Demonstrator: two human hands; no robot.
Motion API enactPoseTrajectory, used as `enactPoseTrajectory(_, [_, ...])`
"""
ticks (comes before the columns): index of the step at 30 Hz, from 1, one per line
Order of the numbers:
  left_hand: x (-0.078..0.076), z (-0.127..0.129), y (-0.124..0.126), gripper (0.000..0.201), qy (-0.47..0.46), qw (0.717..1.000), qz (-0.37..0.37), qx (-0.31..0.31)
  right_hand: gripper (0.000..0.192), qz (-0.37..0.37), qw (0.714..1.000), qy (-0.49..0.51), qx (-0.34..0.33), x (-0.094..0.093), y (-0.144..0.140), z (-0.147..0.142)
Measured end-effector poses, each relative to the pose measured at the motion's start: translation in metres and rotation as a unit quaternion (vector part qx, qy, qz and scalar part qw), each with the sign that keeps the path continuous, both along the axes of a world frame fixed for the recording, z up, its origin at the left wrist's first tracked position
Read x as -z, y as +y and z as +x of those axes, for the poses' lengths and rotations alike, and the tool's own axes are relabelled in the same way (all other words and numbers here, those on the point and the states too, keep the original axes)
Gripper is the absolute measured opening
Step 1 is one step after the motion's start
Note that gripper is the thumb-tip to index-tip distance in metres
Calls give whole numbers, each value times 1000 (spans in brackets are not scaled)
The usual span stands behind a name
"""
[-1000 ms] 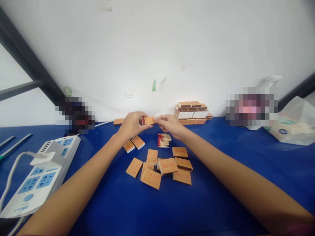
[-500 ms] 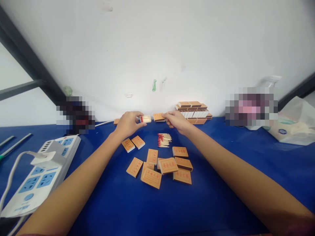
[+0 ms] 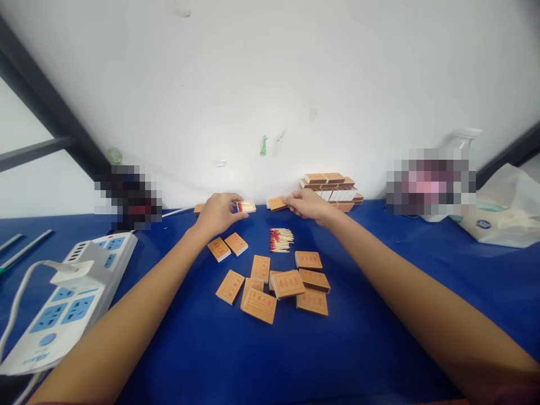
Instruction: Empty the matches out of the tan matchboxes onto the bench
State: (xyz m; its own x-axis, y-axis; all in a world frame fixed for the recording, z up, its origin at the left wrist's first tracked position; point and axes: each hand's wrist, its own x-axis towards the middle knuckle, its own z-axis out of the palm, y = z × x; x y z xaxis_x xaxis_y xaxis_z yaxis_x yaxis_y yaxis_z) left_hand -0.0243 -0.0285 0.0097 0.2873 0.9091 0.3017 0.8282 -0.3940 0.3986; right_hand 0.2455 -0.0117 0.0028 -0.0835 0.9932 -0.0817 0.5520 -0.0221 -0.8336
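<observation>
My left hand (image 3: 221, 212) is closed on a small white matchbox tray (image 3: 246, 206) filled with red-tipped matches, held near the back of the table. Opposite it, my right hand (image 3: 307, 204) pinches an orange matchbox sleeve (image 3: 277, 203) by its right end; a gap separates sleeve and tray. Whether anything is inside the sleeve I cannot tell. Below and between the hands, a pile of loose matches (image 3: 281, 240) lies on the blue tabletop with the red heads to the left. Several orange matchboxes (image 3: 259, 305) are scattered nearer to me, some overlapping.
Behind my right hand rises a stack of matchboxes (image 3: 337, 191) against the white wall. A power strip (image 3: 80, 306) with a plugged-in cord lies at the left. A plastic tissue pack (image 3: 502, 211) stands at the far right. Two thin rods (image 3: 27, 248) lie at the left edge.
The matchbox tray in my left hand has shifted slightly left. The sleeve in my right hand has moved slightly right and tilted, widening the gap.
</observation>
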Motion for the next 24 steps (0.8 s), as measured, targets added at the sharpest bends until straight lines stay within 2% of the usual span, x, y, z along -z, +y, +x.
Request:
enactPoseTrajectory(2, [0, 0, 0, 31, -2, 1000, 1, 3, 43, -19, 998, -35, -46, -6, -2, 4])
enactPoseTrajectory(4, [0, 0, 0, 31, -5, 1000, 1, 7, 47, -40, 989, -78, -118, -19, -6, 11])
enactPoseTrajectory(6, [0, 0, 1, 32, -5, 1000, 3, 9, 48, -34, 979, -93, -179, -41, -12, 22])
enactPoseTrajectory(8, [1, -1, 1, 33, -2, 1000, 4, 8, 43, 7, 979, -51, -199, -68, -20, 39])
enactPoseTrajectory(10, [1, -1, 2, 33, -5, 1000, 4, 9, 37, 63, 987, 4, -151, -92, -27, 65])
enactPoseTrajectory(11, [1, -1, 2, 33, -9, 1000, 3, 11, 34, 101, 989, 33, -100, -101, -29, 80])
enactPoseTrajectory(13, [1, -1, 1, 33, -17, 1000, 3, 16, 26, 168, 982, 71, 48, -109, -28, 113])
enactPoseTrajectory(15, [0, 0, 0, 34, -17, 1000, 4, 16, 27, 159, 971, 13, 176, -105, -22, 145])
enactPoseTrajectory(17, [-1, 1, -1, 34, -11, 1000, 3, 12, 27, 77, 953, -117, 269, -95, -13, 171])
enactPoseTrajectory(20, [-1, 1, -1, 34, -1, 1000, 1, 7, 29, -55, 933, -217, 280, -75, 1, 192])
enactPoseTrajectory(24, [-1, 1, -2, 34, 4, 1000, -3, 5, 32, -106, 935, -217, 259, -52, 14, 197])
